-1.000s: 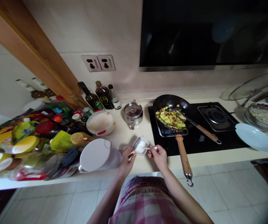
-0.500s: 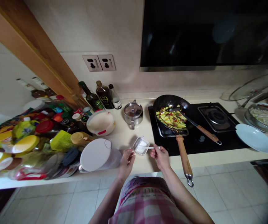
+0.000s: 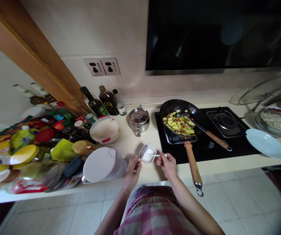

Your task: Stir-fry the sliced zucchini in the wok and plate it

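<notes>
A small white container (image 3: 145, 159) of white powder, probably salt or sugar, stands on the counter before me, its clear lid raised at the left. My right hand (image 3: 168, 164) pinches the handle of a small white spoon (image 3: 156, 155), whose bowl end is in the powder. At the container's left edge, my left hand (image 3: 132, 169) has its thumb and fingers closed against the side. To the right, a wok (image 3: 179, 105) on the stove holds cooked yellow-green slices with red bits (image 3: 178, 124). A wooden-handled spatula (image 3: 211, 134) rests in it.
The wok's wooden handle (image 3: 193, 166) juts over the counter edge. Left stand a lidded pitcher (image 3: 100, 164), a white tub (image 3: 105, 129), and several jars and bottles. A steel pot (image 3: 139, 120) stands behind the container. A pale blue plate (image 3: 266, 143) lies right, near shredded vegetables (image 3: 278, 122).
The view has shifted slightly. Both hands keep almost the same place at the container, and the spoon stays in the powder.
</notes>
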### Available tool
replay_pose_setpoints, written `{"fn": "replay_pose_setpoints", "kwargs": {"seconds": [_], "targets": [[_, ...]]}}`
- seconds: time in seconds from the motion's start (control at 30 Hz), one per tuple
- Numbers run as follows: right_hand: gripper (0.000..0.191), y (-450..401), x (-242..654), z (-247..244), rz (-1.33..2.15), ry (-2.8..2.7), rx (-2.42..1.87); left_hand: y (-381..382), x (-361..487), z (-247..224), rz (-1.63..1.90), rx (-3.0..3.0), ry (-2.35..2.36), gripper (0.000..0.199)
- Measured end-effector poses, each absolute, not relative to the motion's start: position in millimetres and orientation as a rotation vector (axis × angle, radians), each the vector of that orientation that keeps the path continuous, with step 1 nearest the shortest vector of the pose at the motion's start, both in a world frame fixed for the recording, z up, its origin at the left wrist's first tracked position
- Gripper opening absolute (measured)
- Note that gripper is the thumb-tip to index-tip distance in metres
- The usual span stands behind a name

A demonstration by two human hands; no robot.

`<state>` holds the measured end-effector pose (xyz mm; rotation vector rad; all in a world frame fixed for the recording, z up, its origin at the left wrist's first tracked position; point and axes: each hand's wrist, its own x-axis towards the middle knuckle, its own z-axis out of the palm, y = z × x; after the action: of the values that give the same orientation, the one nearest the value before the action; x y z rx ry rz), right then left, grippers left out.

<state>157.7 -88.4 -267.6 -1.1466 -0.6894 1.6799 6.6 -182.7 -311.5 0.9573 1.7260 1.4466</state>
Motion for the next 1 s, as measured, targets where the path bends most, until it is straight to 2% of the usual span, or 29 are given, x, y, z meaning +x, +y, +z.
{"fn": "replay_pose_setpoints", "kwargs": {"seconds": [0.4,0.6,0.83,1.0], "targets": [[0.04,-86.8,174.3,-254.5,1.813,-0.297,-1.171,-182.1,6.0,-311.0,1.42,1.008,1.787,0.03],[0.03,-80.2,193.1,-223.2,1.738,-0.247,-1.119,-182.7,1.4,-310.9,1.432,1.03,1.807,0.039],[0.019,-15.7,239.2,-161.2,1.602,-0.119,-1.068,-186.3,2.4,-312.4,1.446,0.971,1.788,0.045],[0.023,42.7,275.8,-144.8,1.434,-0.275,-1.039,-197.2,2.5,-323.7,1.426,0.7,1.762,0.051]]}}
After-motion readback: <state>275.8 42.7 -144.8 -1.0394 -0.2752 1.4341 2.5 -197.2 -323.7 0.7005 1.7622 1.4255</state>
